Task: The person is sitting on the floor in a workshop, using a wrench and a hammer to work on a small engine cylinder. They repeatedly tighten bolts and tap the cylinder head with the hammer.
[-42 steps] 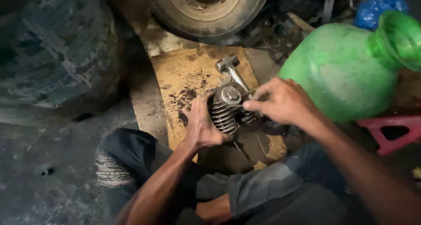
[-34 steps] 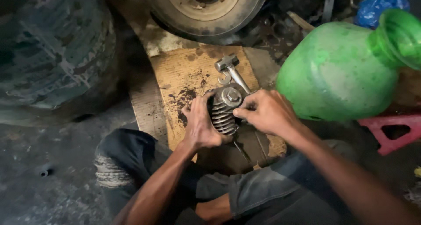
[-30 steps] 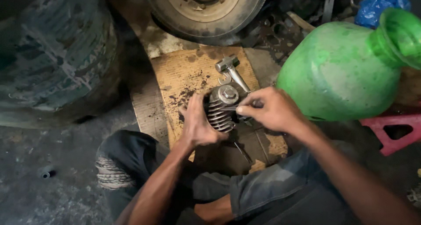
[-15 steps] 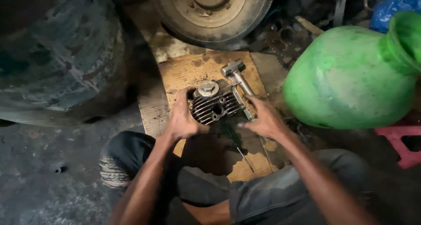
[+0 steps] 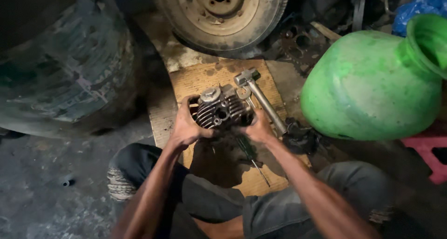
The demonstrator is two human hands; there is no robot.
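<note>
black rubber of a big tyre (image 5: pixel 65 67) sits at far left, and just right of it our left hand (image 5: pixel 186 127) and right hand (image 5: pixel 258 127) have their fingers wrapped round the two ends of a finned engine part (image 5: pixel 221 111), raised over a wooden board (image 5: pixel 205 78). a hammer (image 5: pixel 260 97) lies on the board beside our right hand, a wheel (image 5: pixel 221 13) stands beyond, and a green pot (image 5: pixel 372 80) sits at far right.

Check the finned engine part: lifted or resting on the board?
Lifted. Left hand and right hand grip the finned engine part at both ends, above the wooden board; its shadow falls on the board below.
</note>
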